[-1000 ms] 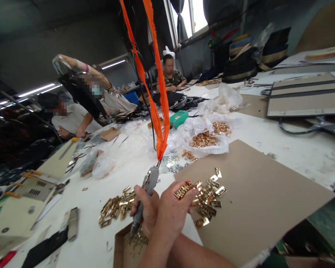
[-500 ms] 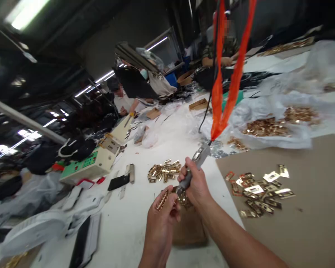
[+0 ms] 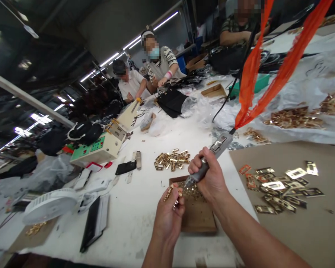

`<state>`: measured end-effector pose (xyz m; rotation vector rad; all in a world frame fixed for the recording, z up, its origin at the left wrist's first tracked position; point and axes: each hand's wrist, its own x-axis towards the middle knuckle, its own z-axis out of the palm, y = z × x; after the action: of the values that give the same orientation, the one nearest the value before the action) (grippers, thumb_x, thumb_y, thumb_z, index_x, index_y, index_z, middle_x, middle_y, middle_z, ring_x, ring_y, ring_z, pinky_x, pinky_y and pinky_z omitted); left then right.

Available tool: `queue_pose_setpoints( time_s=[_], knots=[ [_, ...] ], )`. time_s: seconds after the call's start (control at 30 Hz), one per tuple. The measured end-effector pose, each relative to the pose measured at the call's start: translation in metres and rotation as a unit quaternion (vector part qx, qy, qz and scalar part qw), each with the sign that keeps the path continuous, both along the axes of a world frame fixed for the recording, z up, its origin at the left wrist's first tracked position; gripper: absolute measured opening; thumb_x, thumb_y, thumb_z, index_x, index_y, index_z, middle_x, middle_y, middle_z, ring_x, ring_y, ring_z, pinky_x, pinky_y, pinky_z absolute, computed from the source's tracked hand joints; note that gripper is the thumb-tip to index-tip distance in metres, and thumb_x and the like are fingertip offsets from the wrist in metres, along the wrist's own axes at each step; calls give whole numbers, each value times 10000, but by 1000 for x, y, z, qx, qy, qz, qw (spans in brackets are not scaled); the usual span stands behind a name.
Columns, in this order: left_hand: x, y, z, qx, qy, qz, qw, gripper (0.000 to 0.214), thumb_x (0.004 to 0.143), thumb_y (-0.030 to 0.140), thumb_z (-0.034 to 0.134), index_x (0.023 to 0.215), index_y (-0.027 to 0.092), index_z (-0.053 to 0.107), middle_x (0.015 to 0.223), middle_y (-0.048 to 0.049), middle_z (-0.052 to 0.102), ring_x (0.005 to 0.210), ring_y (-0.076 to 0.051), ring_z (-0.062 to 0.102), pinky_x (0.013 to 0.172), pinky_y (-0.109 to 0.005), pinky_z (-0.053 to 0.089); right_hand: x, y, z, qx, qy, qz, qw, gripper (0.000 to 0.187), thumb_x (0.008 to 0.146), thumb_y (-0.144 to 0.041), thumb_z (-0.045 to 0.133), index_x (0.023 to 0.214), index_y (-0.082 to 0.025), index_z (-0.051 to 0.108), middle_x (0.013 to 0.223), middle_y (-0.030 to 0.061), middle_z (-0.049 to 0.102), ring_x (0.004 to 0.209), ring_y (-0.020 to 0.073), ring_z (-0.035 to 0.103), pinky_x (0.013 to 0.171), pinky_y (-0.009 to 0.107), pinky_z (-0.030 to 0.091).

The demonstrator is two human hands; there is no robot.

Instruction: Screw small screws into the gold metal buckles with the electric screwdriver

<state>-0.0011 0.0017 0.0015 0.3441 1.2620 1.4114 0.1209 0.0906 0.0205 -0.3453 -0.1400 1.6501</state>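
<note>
Tool point(image 3: 221, 144) wrapped by right hand point(image 3: 214, 178); tip near gold fittings point(image 3: 169, 193) pinched in left hand point(image 3: 169, 214). Batch judged part-done. Loose heap point(image 3: 171, 160) beyond left hand, second heap point(image 3: 284, 188) right of right hand; which is finished, cannot tell.

one grey power tool point(image 3: 220, 144), one orange strap point(image 3: 249, 83), three co-workers point(image 3: 165, 59)

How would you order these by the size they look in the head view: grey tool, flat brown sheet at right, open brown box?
1. Brown sheet, running past the picture's edge
2. Brown box
3. Grey tool, partly hidden by the right hand
</note>
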Motion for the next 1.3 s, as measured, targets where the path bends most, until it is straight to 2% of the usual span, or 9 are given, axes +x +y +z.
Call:
queue_pose_setpoints(
  time_s=[0.23,0.43,0.73,0.9,1.03,1.3],
  knots=[
    [2,1,-2,10,-12,3,1000,474,658,295,947,1028,130,702,851,-12,648,613,-49,559,496,-125,458,-6,-2,-3,3,-5,3,1000,412,785,-463,809,722,-215,485,568,-81,431,477,82,407,479,222,375],
    [2,1,-5,12,3,24,1000,445,659,274,943,1012,122,720,830,-23,673,592,-59,577,479,-136,490,-9,-5,-2,2,-33,-27,999,427,775,-349,818,700,-223,417,529,-100,395,440,77,380,448,216,345],
    [1,1,-7,9,30,21,999,465,645,306,950,1008,117,729,837,-38,690,590,-70,586,476,-152,511,-10,-6,-2,5,-55,-32,998,383,770,-344,825,762,-237,457,522,-109,418,409,83,380,424,219,335],
    [-2,0,-7,15,66,-3,998,484,649,345,944,1014,125,716,827,-25,678,589,-76,580,472,-169,500,-6,-3,-4,48,-63,-34,996,408,797,-418,818,712,-216,474,568,-80,448,458,88,427,464,233,359],
    [-1,-3,-6,19,102,-40,994,439,695,347,913,1013,128,704,823,-17,663,582,-83,570,469,-191,497,-1,-1,-3,52,-38,-36,997,430,821,-464,795,705,-213,466,582,-76,442,484,89,436,490,231,379],
    [8,-3,-7,27,103,-78,991,396,741,331,882,1017,115,697,831,-9,630,584,-78,554,472,-197,504,0,0,-2,42,-7,-44,998,409,822,-451,798,720,-213,482,575,-83,427,478,84,427,488,227,385]
  ],
)
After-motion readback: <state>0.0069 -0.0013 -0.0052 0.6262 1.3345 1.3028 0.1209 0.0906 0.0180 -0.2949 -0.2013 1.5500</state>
